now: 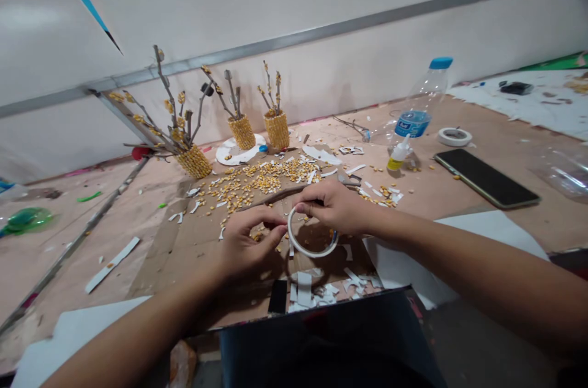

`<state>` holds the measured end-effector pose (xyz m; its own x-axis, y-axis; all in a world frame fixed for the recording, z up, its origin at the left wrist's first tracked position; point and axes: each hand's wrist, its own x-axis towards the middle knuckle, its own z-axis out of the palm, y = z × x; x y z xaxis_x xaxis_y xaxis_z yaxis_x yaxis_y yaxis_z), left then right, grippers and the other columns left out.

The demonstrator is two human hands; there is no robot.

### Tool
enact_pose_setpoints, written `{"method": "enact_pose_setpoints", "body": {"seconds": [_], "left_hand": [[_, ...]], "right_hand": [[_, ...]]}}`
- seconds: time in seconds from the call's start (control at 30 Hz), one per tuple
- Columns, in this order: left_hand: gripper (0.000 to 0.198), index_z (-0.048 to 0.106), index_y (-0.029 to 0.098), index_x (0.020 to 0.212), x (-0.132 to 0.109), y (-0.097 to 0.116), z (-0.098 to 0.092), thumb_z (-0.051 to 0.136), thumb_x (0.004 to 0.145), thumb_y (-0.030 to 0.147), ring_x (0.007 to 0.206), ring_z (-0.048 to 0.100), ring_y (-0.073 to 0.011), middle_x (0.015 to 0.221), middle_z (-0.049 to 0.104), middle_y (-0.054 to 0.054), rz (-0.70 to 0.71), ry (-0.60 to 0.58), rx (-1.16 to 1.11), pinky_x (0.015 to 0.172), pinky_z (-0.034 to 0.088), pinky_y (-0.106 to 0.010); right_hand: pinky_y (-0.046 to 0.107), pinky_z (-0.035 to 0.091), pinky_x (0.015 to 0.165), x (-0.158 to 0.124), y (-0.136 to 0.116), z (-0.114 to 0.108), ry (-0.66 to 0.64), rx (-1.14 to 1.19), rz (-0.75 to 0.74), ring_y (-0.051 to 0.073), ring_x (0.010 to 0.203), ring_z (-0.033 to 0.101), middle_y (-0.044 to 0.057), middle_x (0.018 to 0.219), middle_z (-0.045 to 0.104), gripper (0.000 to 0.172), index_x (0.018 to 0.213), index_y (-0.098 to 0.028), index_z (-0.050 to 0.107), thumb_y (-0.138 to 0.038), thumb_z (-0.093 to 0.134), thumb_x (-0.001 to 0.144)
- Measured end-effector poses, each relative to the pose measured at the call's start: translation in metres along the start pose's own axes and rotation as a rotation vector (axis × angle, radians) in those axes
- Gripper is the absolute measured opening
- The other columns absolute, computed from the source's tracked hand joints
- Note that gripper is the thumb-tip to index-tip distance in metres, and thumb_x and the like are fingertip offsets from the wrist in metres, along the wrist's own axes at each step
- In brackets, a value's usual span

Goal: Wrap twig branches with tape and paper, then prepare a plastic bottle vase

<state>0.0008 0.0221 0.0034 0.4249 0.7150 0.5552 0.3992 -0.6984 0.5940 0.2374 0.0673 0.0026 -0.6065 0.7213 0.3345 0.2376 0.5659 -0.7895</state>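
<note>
My right hand [331,205] is closed around the top of a white roll of tape [312,248], held upright above a sheet of brown cardboard [193,247]. My left hand [250,238] pinches the roll's left side, fingertips at the rim. Loose corn kernels [257,180] are scattered on the cardboard just beyond both hands. White paper scraps [316,293] lie below the roll near the table edge.
Three corn-covered pots with twig branches [195,158] [242,131] [277,128] stand at the back. A glue bottle [399,154], a plastic water bottle [416,109], another tape roll [454,136] and a phone [486,177] lie to the right. White paper sheets [482,229] lie on the table's front right.
</note>
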Motion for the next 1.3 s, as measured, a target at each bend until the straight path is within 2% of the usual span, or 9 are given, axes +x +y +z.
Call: {"method": "enact_pose_setpoints", "body": {"seconds": [0.17, 0.43, 0.6, 0.7, 0.77, 0.87, 1.03, 1.17, 1.3], "left_hand": [[0.012, 0.073, 0.021, 0.09, -0.002, -0.007, 0.0, 0.07, 0.088, 0.009, 0.075, 0.071, -0.0151, 0.082, 0.077, -0.002, 0.051, -0.064, 0.094, 0.072, 0.053, -0.026], [0.011, 0.057, 0.021, 0.081, 0.003, -0.013, 0.003, 0.059, 0.085, 0.011, 0.068, 0.054, -0.0159, 0.073, 0.061, 0.0, 0.117, -0.159, 0.235, 0.064, 0.042, -0.027], [0.009, 0.056, 0.022, 0.081, 0.011, -0.027, -0.006, 0.056, 0.083, 0.013, 0.074, 0.054, -0.0184, 0.078, 0.059, -0.002, 0.142, -0.171, 0.322, 0.068, 0.044, -0.031], [0.01, 0.06, 0.02, 0.084, 0.016, -0.04, -0.017, 0.057, 0.093, 0.019, 0.08, 0.058, -0.0192, 0.083, 0.062, -0.004, 0.134, -0.157, 0.386, 0.075, 0.05, -0.034], [0.014, 0.066, 0.018, 0.097, 0.02, -0.049, -0.027, 0.06, 0.101, 0.029, 0.087, 0.064, -0.0195, 0.095, 0.068, -0.005, 0.102, -0.157, 0.435, 0.082, 0.056, -0.038], [0.032, 0.067, 0.017, 0.124, 0.022, -0.058, -0.048, 0.066, 0.102, 0.039, 0.103, 0.07, -0.0228, 0.123, 0.069, -0.009, 0.014, -0.208, 0.512, 0.089, 0.061, -0.044], [0.035, 0.066, 0.017, 0.129, 0.02, -0.061, -0.08, 0.068, 0.101, 0.038, 0.107, 0.07, -0.0243, 0.127, 0.069, -0.01, -0.139, -0.427, 0.578, 0.091, 0.062, -0.046], [0.038, 0.065, 0.017, 0.132, 0.018, -0.069, -0.082, 0.068, 0.101, 0.038, 0.112, 0.069, -0.026, 0.132, 0.067, -0.011, -0.246, -0.511, 0.531, 0.094, 0.061, -0.048], [0.038, 0.064, 0.018, 0.133, 0.014, -0.08, -0.074, 0.068, 0.101, 0.037, 0.113, 0.069, -0.0263, 0.135, 0.066, -0.012, -0.341, -0.479, 0.379, 0.095, 0.06, -0.048]], "right_hand": [[0.027, 0.036, 0.064, 0.0, -0.001, 0.004, 0.007, -0.063, 0.012, 0.012, 0.062, 0.05, 0.0, 0.065, 0.064, 0.025, 0.073, -0.017, 0.073, -0.016, 0.061, 0.096], [0.027, 0.037, 0.064, 0.002, 0.002, 0.007, 0.0, -0.069, 0.02, 0.013, 0.063, 0.052, 0.001, 0.068, 0.068, 0.023, 0.077, -0.017, 0.075, -0.016, 0.062, 0.096], [0.026, 0.038, 0.064, 0.004, 0.001, 0.006, -0.031, -0.05, -0.031, 0.013, 0.063, 0.053, 0.0, 0.07, 0.07, 0.018, 0.086, -0.016, 0.079, -0.021, 0.065, 0.095], [0.026, 0.038, 0.062, 0.006, -0.002, 0.005, -0.036, -0.053, -0.055, 0.012, 0.062, 0.052, 0.0, 0.069, 0.068, 0.019, 0.086, -0.016, 0.079, -0.026, 0.065, 0.095], [0.025, 0.039, 0.063, 0.007, -0.002, 0.005, -0.006, -0.064, -0.066, 0.012, 0.063, 0.054, 0.0, 0.07, 0.068, 0.018, 0.084, -0.015, 0.078, -0.025, 0.066, 0.093], [0.025, 0.04, 0.064, 0.009, 0.001, 0.003, 0.074, -0.089, -0.081, 0.013, 0.066, 0.057, 0.001, 0.073, 0.07, 0.017, 0.085, -0.014, 0.077, -0.025, 0.066, 0.092], [0.025, 0.041, 0.065, 0.012, 0.009, 0.002, 0.175, -0.154, -0.136, 0.014, 0.067, 0.059, 0.001, 0.074, 0.071, 0.011, 0.087, -0.016, 0.077, -0.022, 0.069, 0.091], [0.027, 0.044, 0.072, 0.013, 0.015, 0.004, 0.255, -0.22, -0.184, 0.017, 0.076, 0.063, 0.004, 0.082, 0.073, 0.006, 0.089, -0.017, 0.077, -0.017, 0.071, 0.091], [0.03, 0.046, 0.076, 0.012, 0.021, 0.002, 0.311, -0.261, -0.226, 0.019, 0.08, 0.063, 0.006, 0.085, 0.073, 0.006, 0.091, -0.017, 0.074, -0.013, 0.07, 0.093]]}}
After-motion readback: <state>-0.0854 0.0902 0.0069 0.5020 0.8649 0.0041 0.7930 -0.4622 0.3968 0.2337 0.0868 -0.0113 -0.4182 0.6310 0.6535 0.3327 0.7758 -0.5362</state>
